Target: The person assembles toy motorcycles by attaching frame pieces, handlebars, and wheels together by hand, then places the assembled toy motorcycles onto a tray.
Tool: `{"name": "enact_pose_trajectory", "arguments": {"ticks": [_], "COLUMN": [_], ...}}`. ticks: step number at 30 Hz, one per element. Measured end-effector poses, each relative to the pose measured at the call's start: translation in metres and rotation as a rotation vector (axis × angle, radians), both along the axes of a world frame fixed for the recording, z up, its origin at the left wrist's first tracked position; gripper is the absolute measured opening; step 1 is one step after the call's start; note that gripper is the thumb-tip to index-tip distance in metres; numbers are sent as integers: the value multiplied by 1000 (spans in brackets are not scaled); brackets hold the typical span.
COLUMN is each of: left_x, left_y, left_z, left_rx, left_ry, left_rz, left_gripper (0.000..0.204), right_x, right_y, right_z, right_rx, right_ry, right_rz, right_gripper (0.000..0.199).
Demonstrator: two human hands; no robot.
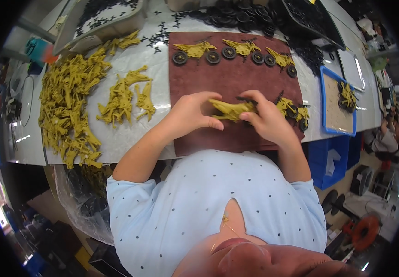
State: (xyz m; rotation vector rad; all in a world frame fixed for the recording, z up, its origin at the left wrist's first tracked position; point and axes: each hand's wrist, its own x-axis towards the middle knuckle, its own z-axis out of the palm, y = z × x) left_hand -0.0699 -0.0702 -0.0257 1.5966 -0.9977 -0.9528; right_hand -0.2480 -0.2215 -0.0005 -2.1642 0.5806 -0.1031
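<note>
Both hands close together, half-curled

The head view looks steeply down from the wearer's brow (a fisheye, so straight edges bow toward its rim), near the left hand and right hand, with the shirt below and bench beyond.

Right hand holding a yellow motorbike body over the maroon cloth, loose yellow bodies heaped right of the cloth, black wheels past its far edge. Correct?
No: the loose yellow bodies are heaped left of the maroon cloth, as the head view shows. The rest stands: right hand holding the yellow motorbike body, black wheels past the far edge.
</note>
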Motion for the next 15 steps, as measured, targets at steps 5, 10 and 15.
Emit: {"name": "enact_pose_trajectory", "arguments": {"ticks": [5, 10, 15], "left_x": [49, 51, 62], "left_y": [15, 30, 24], "left_z": [-2, -8, -29], "left_rx": [61, 514, 570], "left_ry": [-1102, -1358, -1330], "left_rz": [418, 590, 477], "left_gripper": [38, 11, 5], "right_x": [-16, -23, -14], "right_y": [-29, -35, -33], "right_z": [22, 14, 14], "right_rx": [-17, -229, -511], "right_ry": [376, 262, 77], "right_rz": [38, 76, -44], "right_gripper": [38, 45, 41]}}
